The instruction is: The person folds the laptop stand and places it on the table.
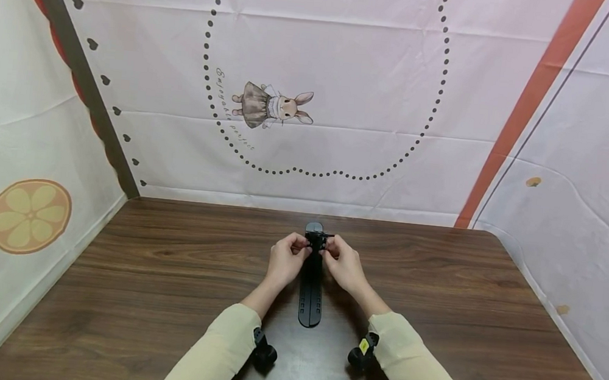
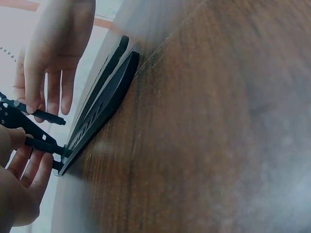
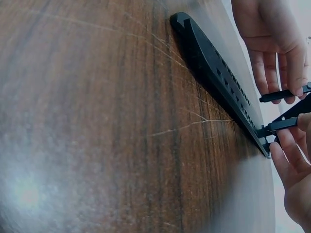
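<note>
A black folding stand (image 1: 310, 304), which looks like a folded laptop stand, stretches lengthwise away from me near the table's back edge. Its long slotted bars (image 2: 104, 104) lie close together, low on the tabletop, with small hinged arms at the far end. My left hand (image 1: 285, 259) pinches a small arm on the stand's left side between thumb and fingers. Opposite it, my right hand (image 1: 345, 266) pinches the matching arm (image 3: 283, 124) on the right. Fingers partly cover the hinge, so its exact position is hidden.
The stand lies on a dark wood-grain table (image 1: 164, 274). A printed cloth (image 1: 346, 96) hangs behind the table and along both sides. Wrist cameras (image 1: 264, 356) sit on the inner side of each sleeve.
</note>
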A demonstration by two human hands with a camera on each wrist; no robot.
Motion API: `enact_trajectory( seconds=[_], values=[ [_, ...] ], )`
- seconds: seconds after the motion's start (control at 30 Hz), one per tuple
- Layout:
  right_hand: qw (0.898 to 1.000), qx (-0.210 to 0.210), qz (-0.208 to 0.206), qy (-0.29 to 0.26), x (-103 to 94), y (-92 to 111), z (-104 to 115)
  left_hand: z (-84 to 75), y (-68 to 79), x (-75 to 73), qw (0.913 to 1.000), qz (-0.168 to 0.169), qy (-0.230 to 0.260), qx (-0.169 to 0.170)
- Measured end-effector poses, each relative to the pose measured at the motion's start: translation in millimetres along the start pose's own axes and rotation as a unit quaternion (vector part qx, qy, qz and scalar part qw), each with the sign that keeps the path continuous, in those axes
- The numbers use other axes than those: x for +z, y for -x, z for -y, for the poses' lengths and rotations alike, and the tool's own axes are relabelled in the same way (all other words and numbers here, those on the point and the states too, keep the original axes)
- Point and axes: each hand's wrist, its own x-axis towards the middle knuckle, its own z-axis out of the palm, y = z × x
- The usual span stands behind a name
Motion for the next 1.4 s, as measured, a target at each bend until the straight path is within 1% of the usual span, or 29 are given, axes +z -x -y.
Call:
enact_trajectory(
  seconds=[0.3,0.57,0.9,1.07,1.2,1.4],
  values=[
    [1.000,0.005,0.006,0.014,-1.1,-2,-1,2.3,-1.3,0.5,1.0000,0.002,-0.001,-0.006],
    [1.000,-0.004,0.006,0.020,-1.9,-5,-1,3.7,-3.4,-0.4,0.9999,0.002,-0.011,-0.005],
    [1.000,0.011,0.007,0.026,-2.2,-8,-1,4.8,-5.5,0.2,0.9999,-0.004,-0.012,-0.001],
    [0.999,0.004,-0.001,0.035,-2.9,-9,0,4.9,-7.5,-0.2,1.0000,0.001,-0.006,-0.001],
    [0.999,0.009,-0.005,0.038,-3.0,-11,0,3.9,-8.3,-0.5,1.0000,0.004,-0.005,-0.007],
    [0.999,0.014,-0.014,0.040,-2.4,-12,0,3.2,-8.8,-0.6,1.0000,-0.003,-0.001,0.000]
  ],
)
